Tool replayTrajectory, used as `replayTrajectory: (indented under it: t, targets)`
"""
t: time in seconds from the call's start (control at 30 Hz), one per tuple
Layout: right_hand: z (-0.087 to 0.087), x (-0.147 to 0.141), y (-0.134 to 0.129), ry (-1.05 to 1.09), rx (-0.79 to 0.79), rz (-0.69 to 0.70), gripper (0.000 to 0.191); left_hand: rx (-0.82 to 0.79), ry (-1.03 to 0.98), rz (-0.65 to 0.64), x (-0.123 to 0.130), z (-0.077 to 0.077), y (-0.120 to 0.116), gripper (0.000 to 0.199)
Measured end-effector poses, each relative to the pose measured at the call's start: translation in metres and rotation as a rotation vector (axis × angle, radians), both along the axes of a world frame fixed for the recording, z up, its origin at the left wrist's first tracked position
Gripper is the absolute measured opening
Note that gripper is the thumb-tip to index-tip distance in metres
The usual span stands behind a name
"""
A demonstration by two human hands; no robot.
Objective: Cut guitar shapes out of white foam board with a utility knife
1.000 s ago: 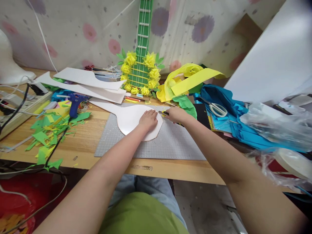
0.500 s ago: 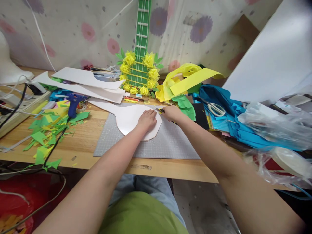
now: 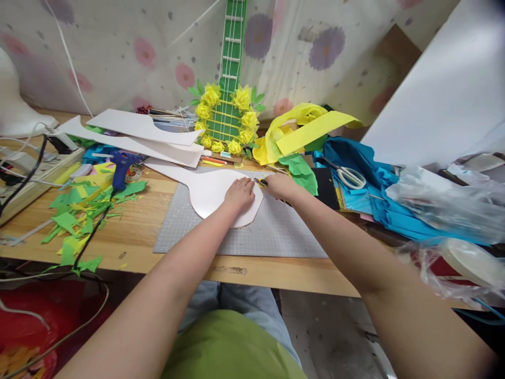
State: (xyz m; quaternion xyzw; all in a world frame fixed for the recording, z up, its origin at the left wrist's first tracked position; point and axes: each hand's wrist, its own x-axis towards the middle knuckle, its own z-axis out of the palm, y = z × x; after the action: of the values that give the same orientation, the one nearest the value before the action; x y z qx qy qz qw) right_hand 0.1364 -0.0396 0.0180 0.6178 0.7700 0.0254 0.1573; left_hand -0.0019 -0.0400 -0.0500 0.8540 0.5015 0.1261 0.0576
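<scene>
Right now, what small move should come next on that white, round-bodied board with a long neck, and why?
Perhaps ease the yellow and black tool along the white board's edge: the right hand holds it there, while the left hand lies on top.

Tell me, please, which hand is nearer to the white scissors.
Right: the right hand grips a tool, left of the scissors; the left hand lies on the white cutout, farther left.

The left arm (image 3: 179, 271) and right arm (image 3: 347, 245) cross the tabletop's (image 3: 138, 213) near edge; the left hand (image 3: 240, 195) lies palm down, the right hand (image 3: 280, 188) curls in a grip.
</scene>
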Motion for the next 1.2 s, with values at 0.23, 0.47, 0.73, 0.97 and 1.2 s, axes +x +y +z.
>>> replayTrajectory:
  t: [0.23,0.47,0.73,0.97,1.2]
  targets:
    - [0.01,-0.001,-0.009,0.007,-0.044,-0.012,0.033,0.006,-0.002,-0.007,0.0,0.0,0.0,0.044]
    - [0.011,0.0,-0.014,0.032,-0.042,-0.022,0.032,0.003,-0.006,-0.005,0.0,0.0,0.0,0.044]
    - [0.007,0.006,-0.021,0.034,-0.071,-0.044,0.034,0.031,-0.001,-0.006,0.0,0.0,-0.001,0.042]
    - [0.008,0.014,-0.031,0.045,-0.104,-0.091,0.032,0.013,-0.005,0.006,0.001,-0.001,-0.001,0.042]
    - [0.005,0.029,-0.011,0.151,0.033,-0.158,0.034,0.008,-0.006,0.106,0.015,-0.002,0.008,0.043]
